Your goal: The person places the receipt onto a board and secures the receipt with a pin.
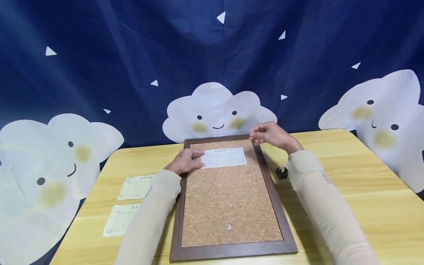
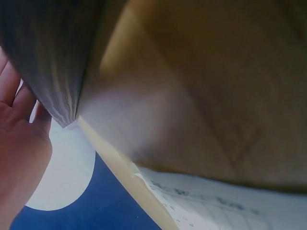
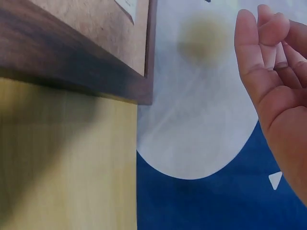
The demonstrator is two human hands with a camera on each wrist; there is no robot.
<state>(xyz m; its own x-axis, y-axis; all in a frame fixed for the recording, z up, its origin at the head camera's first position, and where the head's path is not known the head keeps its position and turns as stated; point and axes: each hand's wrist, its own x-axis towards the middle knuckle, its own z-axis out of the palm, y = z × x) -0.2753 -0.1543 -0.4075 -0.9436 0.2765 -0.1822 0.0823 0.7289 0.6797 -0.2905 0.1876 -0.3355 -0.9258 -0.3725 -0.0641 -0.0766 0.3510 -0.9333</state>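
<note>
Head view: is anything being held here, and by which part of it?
The left hand holds the printed slip down on the corkboard at its left edge. Whether the right hand holds anything small cannot be told.

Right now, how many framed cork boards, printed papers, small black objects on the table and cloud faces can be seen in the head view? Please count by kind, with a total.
Framed cork board: 1
Printed papers: 3 (1 on the board, 2 on the table)
Small black object: 1
Cloud faces: 3
Total: 8
</note>
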